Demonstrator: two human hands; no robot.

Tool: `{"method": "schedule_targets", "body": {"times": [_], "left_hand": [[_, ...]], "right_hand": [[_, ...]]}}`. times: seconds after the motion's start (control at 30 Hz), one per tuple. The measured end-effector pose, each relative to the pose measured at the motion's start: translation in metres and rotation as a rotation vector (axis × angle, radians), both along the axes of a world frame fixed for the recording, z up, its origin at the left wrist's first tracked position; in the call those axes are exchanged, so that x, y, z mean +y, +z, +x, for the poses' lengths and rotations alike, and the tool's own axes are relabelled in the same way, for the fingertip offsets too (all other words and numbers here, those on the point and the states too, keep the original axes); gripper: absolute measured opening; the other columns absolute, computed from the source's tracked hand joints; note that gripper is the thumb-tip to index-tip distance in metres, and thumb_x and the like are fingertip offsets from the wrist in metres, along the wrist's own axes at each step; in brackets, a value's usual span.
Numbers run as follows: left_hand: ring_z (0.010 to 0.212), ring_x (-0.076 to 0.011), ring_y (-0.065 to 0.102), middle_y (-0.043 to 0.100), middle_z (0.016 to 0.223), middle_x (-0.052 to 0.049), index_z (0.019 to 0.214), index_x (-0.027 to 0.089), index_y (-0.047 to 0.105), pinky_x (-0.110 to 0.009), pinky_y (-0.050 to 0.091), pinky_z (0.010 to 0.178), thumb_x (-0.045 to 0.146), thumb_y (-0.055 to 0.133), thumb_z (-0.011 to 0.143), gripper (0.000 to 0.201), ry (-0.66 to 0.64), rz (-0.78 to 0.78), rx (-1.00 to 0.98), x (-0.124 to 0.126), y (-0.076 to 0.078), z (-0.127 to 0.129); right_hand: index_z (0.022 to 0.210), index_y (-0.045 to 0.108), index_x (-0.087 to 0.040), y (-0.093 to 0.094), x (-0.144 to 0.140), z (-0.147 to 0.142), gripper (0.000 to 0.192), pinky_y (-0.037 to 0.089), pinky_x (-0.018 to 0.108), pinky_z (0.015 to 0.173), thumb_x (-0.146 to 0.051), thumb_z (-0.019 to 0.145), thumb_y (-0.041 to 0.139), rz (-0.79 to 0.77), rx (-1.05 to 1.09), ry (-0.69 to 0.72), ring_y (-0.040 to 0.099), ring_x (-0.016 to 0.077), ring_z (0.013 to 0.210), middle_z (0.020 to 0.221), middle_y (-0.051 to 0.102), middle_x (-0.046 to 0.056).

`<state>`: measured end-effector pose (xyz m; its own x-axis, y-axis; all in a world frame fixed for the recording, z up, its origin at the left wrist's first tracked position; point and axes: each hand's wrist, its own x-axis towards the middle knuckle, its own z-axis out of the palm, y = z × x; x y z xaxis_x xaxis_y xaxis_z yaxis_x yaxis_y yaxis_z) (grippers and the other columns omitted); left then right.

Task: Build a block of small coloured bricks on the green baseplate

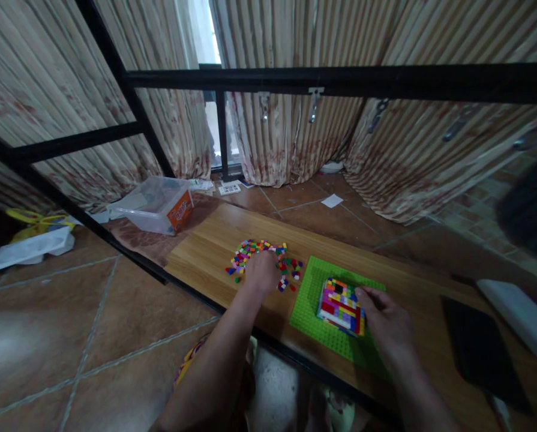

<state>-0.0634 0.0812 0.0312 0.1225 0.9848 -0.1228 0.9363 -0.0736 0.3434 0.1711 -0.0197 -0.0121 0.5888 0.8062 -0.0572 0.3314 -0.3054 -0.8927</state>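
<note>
My left hand (pixel 263 273) reaches down into a loose pile of small coloured toy bricks (pixel 245 247). Its fingers are curled together, and the tips are hidden behind the hand. To the right, a green studded baseplate (pixel 308 300) bears a low, multicoloured block of toy bricks (pixel 342 307) with a patchwork top. My right hand (pixel 385 309) is at the right corner of that block, thumb and forefinger pinched together against its upper edge. Whatever small piece may be between those fingertips is too small to make out.
The wooden table (pixel 214 234) has a dark front rail. A clear plastic box (pixel 153 201) with an orange label stands beyond its left end. At right lie a dark flat panel (pixel 479 342) and a white, long object (pixel 518 315). A black metal frame (pixel 295 78) crosses before curtains.
</note>
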Motion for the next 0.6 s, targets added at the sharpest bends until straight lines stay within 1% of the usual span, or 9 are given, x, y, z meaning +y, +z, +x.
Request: {"method": "schedule_targets", "body": {"times": [0.17, 0.27, 0.33, 0.43, 0.53, 0.6], "left_hand": [[0.097, -0.0239, 0.068, 0.074, 0.094, -0.010, 0.093, 0.020, 0.073, -0.031, 0.051, 0.084, 0.015, 0.051, 0.076, 0.028, -0.013, 0.050, 0.074, 0.002, -0.010, 0.004], [0.096, -0.0233, 0.068, 0.074, 0.093, -0.010, 0.092, 0.020, 0.073, -0.032, 0.051, 0.084, 0.016, 0.050, 0.079, 0.027, -0.021, 0.071, 0.081, 0.003, -0.013, 0.007], [0.095, -0.0230, 0.068, 0.074, 0.093, -0.010, 0.092, 0.020, 0.074, -0.032, 0.051, 0.084, 0.016, 0.049, 0.080, 0.028, -0.037, 0.066, 0.058, 0.003, -0.013, 0.009], [0.092, -0.0215, 0.068, 0.074, 0.093, -0.008, 0.094, 0.022, 0.074, -0.031, 0.050, 0.084, 0.016, 0.050, 0.080, 0.028, -0.093, 0.041, 0.007, -0.001, -0.012, 0.014], [0.090, -0.0205, 0.068, 0.074, 0.091, -0.007, 0.093, 0.022, 0.074, -0.029, 0.050, 0.083, 0.016, 0.054, 0.077, 0.027, -0.144, 0.022, -0.034, -0.005, -0.012, 0.019], [0.091, -0.0191, 0.067, 0.074, 0.094, -0.005, 0.094, 0.022, 0.073, -0.027, 0.049, 0.082, 0.013, 0.056, 0.074, 0.028, -0.166, -0.003, -0.086, -0.005, -0.011, 0.018]], "right_hand": [[0.090, 0.072, -0.017, -0.005, 0.002, 0.004, 0.047, 0.051, 0.036, 0.069, -0.058, 0.068, 0.063, -0.009, -0.037, 0.007, 0.068, 0.0252, 0.076, 0.085, 0.074, 0.009], [0.091, 0.072, -0.017, -0.006, 0.002, 0.006, 0.048, 0.050, 0.036, 0.070, -0.059, 0.069, 0.062, -0.004, -0.051, 0.027, 0.068, 0.0254, 0.077, 0.086, 0.074, 0.009], [0.092, 0.072, -0.018, -0.006, 0.001, 0.006, 0.047, 0.050, 0.036, 0.071, -0.059, 0.071, 0.062, -0.011, -0.060, 0.039, 0.068, 0.0256, 0.079, 0.087, 0.074, 0.009], [0.093, 0.072, -0.019, -0.006, 0.000, 0.006, 0.047, 0.050, 0.037, 0.073, -0.059, 0.072, 0.061, -0.038, -0.064, 0.043, 0.068, 0.0258, 0.081, 0.088, 0.074, 0.009], [0.094, 0.072, -0.019, -0.007, 0.000, 0.008, 0.047, 0.050, 0.037, 0.073, -0.059, 0.072, 0.060, -0.052, -0.057, 0.050, 0.068, 0.0256, 0.081, 0.089, 0.074, 0.008], [0.094, 0.072, -0.019, -0.008, 0.000, 0.008, 0.047, 0.050, 0.036, 0.073, -0.058, 0.073, 0.060, -0.054, -0.055, 0.059, 0.068, 0.0252, 0.081, 0.090, 0.075, 0.008]]}}
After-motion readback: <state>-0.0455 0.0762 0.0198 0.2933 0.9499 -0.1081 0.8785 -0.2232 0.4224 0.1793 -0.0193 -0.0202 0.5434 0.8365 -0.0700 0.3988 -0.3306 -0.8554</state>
